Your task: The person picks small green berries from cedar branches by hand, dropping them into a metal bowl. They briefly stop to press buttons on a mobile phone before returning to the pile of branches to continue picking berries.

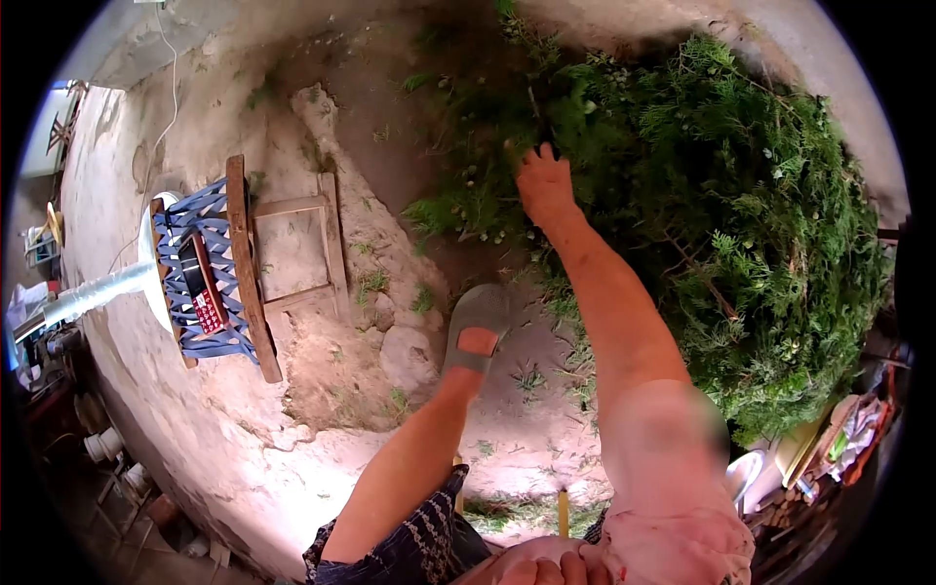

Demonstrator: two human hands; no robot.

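My right hand (546, 187) is stretched out over a large heap of green conifer branches (741, 234). Its fingers are closed at the heap's left part, around what looks like a leafy branch (534, 102); the exact grip is partly hidden in the foliage. Small round cones show among the sprigs near this hand. At the bottom edge, close to my body, the curled fingers of my left hand (551, 570) show, pressed together. Whatever lies under those fingers is out of sight.
Left of my sandalled foot (478, 322) a wooden stool (244, 263) with blue woven straps carries a red and black device (203, 283). Stones (408, 356) and loose sprigs dot the dirt floor. Bundled items (848, 439) stand at the lower right.
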